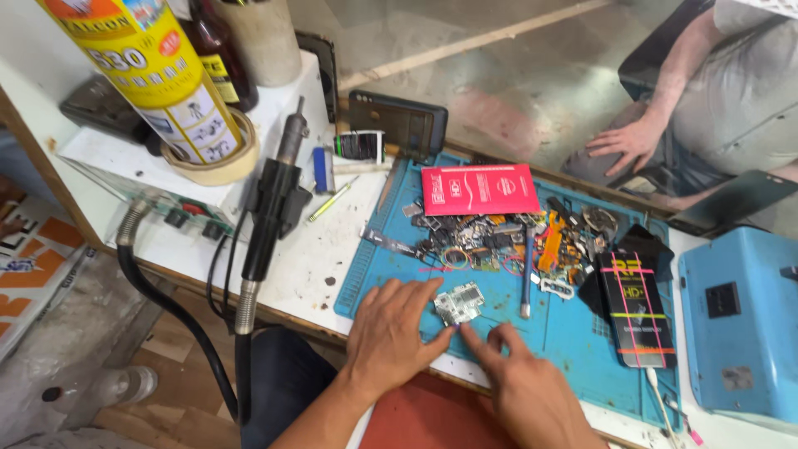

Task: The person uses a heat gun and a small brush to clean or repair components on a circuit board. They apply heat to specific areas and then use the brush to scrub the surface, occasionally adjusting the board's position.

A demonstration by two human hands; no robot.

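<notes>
Seen from the head camera, a small silver metal part [459, 303] lies on the blue mat [582, 333] on the desk, its long axis left-right. Both open hands are spread flat; the left hand [395, 328] touches it, the right hand [515, 374] just near.

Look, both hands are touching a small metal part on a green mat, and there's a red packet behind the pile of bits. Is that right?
Nearly. The mat is blue, not green, as the head view shows. The rest holds: the left hand and right hand both touch the small metal part, and the red packet lies behind the pile of bits.
</notes>
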